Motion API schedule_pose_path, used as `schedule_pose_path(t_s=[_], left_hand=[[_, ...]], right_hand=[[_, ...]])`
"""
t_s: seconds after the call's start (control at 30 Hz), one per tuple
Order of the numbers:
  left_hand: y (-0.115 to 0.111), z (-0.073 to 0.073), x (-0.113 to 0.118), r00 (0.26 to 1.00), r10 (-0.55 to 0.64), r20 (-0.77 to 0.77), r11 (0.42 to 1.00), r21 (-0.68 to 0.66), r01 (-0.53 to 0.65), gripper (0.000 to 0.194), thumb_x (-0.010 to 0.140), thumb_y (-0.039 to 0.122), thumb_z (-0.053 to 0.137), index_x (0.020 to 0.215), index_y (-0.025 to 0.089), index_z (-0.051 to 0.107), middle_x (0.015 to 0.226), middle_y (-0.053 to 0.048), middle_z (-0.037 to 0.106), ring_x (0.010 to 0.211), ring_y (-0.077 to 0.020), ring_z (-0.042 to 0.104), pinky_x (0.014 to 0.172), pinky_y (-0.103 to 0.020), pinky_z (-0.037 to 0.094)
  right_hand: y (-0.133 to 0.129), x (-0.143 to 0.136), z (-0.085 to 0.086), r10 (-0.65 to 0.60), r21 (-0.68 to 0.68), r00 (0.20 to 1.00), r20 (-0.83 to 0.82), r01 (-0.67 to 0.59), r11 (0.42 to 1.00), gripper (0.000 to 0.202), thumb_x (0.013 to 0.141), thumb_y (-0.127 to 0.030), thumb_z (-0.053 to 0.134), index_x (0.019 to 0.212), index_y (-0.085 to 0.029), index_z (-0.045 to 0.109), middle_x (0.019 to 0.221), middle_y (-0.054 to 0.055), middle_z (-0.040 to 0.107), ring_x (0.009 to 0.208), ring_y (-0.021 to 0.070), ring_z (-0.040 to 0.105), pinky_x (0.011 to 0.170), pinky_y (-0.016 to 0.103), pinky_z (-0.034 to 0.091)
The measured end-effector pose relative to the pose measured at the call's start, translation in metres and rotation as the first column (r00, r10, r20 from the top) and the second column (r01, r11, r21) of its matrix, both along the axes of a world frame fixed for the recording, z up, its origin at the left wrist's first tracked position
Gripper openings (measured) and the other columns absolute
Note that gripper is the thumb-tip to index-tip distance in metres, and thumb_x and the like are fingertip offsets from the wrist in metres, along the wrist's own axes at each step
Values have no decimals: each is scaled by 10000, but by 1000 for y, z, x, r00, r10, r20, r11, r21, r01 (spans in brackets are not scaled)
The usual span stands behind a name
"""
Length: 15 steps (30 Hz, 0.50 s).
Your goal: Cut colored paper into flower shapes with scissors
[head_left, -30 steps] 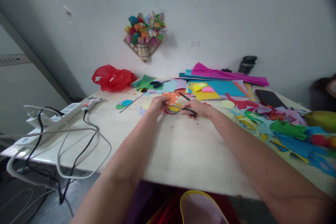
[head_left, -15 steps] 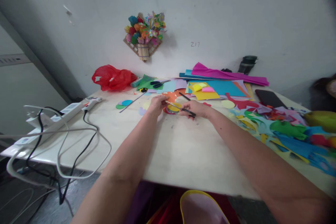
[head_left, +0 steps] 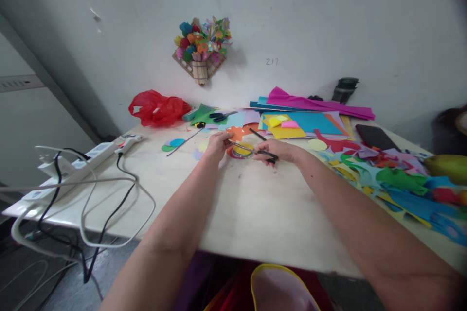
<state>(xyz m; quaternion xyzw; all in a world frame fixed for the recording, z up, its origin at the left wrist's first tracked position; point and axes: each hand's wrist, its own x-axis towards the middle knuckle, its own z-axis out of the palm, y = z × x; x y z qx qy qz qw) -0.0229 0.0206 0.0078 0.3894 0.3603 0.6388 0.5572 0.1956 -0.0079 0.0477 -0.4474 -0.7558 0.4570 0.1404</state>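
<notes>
My right hand [head_left: 270, 150] is closed on the black handles of a pair of scissors [head_left: 241, 146], whose blades point left to the fingers of my left hand. The fingers of my left hand [head_left: 220, 142] are pinched together at the blade tips; whatever lies between them is too small to make out. Beneath and behind the blades are a yellow paper circle [head_left: 243, 148] with red paper round its lower left side, and orange paper [head_left: 242, 132]. A thin black stick [head_left: 257, 134] slants just behind my right hand.
Paper scraps [head_left: 401, 180] cover the right side, near a dark phone [head_left: 377, 136]. Colored sheets [head_left: 317, 123] and a red plastic bag [head_left: 156, 108] lie at the back. Another pair of scissors [head_left: 219, 116] lies there. A power strip [head_left: 78, 167] with loose cables occupies the left edge.
My right hand and the scissors have shifted slightly right, with the handles at a changed angle. My left hand stays in nearly the same place.
</notes>
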Motion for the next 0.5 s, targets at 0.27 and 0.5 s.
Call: schedule_pose_path(t_s=[0.27, 0.5], left_hand=[[1, -1, -1, 1000, 11, -1, 1000, -18, -11, 208, 570, 152, 756, 601, 150, 550, 651, -28, 652, 618, -154, 635, 678, -313, 541], [3, -1, -1, 1000, 10, 23, 999, -36, -9, 192, 566, 137, 742, 589, 148, 551, 624, -21, 634, 595, -154, 624, 662, -319, 538]], right_hand=[[6, 7, -3, -9, 21, 1000, -11, 9, 1000, 393, 675, -473, 821, 784, -142, 638, 522, -31, 579, 404, 62, 487, 388, 178, 324], [7, 10, -1, 3, 25, 999, -44, -2, 1000, 425, 631, -493, 856, 777, -140, 670, 506, -34, 565, 410, 67, 478, 403, 193, 374]])
